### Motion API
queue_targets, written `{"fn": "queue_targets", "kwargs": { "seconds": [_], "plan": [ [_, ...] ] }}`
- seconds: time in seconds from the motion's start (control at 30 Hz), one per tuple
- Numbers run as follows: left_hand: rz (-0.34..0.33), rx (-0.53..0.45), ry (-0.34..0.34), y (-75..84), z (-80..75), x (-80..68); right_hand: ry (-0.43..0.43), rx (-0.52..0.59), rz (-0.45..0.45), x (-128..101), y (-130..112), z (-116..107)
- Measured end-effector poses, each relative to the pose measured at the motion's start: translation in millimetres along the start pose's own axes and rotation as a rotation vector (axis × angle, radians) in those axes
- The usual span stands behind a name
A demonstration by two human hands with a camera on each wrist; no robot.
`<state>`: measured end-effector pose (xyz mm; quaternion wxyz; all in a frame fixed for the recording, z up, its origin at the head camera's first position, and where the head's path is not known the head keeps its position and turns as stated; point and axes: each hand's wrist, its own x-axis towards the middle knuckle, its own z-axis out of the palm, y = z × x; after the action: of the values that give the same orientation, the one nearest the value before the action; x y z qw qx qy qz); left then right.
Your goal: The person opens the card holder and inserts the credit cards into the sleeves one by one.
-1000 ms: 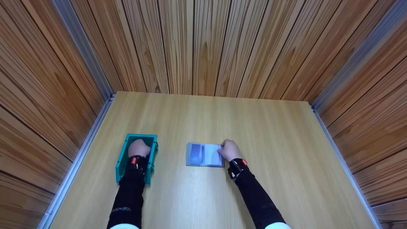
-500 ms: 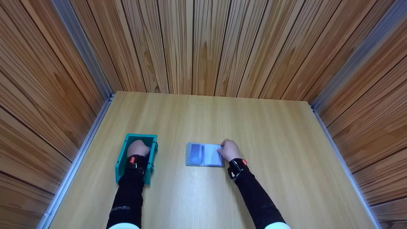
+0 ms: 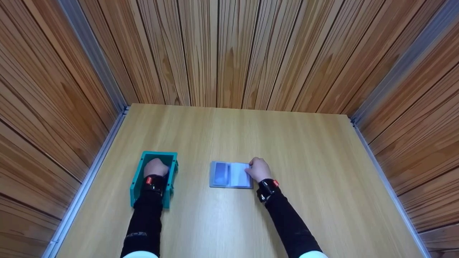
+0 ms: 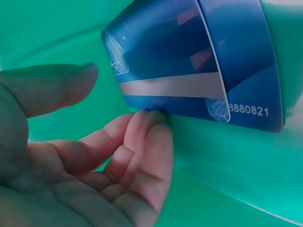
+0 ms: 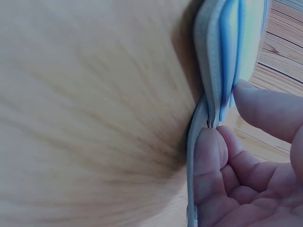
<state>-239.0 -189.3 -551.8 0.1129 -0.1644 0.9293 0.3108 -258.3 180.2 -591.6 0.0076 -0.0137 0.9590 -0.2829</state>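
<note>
A: Anything shift since half a second ago?

B: Hardly. Both hands sit where they were; only the view has dipped a touch, so the teal box shows slightly lower.

A: Start near, then. What is the right hand [image 3: 259, 169] doing?

B: It rests on the desk [image 3: 308, 200] at the right edge of the open card holder [image 3: 230, 174], which lies flat at mid-desk. In the right wrist view its fingers [image 5: 210, 156] are curled at the edge of the sleeves, the thumb on the other side, pinching a leaf. I judge that holds the pocket apart and keeps the holder from sliding.

A: And the left hand [image 3: 155, 167]?

B: It is down inside the teal box [image 3: 135, 181], well to the left of the holder. The left wrist view shows a blue card [image 4: 199, 61] leaning tilted against the box's inner wall. The fingers [image 4: 147, 137] touch its lower edge, loosely curled, with the thumb apart and not yet on it. So it is no grip; the card seems propped by the wall, which leaves an edge free to get under.

A: Beyond them?

B: Bare desk, then the wooden plank wall [image 3: 229, 53] at the far side.
</note>
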Motion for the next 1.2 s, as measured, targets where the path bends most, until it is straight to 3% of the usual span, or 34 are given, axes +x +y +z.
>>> {"fn": "queue_targets", "kwargs": {
  "seconds": [0.17, 0.53, 0.83, 1.2],
  "plan": [
    [-0.050, -0.049, -0.020, 1.9, 2.2, 0.8, 0.006, 0.001, -0.002, 0.3, 0.5, 0.7],
    [0.046, 0.032, 0.059, -0.6, 1.8, -5.2, -0.014, 0.008, 0.036, -0.2, -1.6, 0.3],
    [0.016, 0.004, 0.018, 0.4, 1.0, -1.7, -0.027, 0.014, 0.052, 0.6, -1.5, 0.2],
    [0.012, -0.010, 0.037, -1.2, 2.8, 0.4, -0.016, 0.012, 0.032, 0.2, -1.7, -0.3]
  ]
}}
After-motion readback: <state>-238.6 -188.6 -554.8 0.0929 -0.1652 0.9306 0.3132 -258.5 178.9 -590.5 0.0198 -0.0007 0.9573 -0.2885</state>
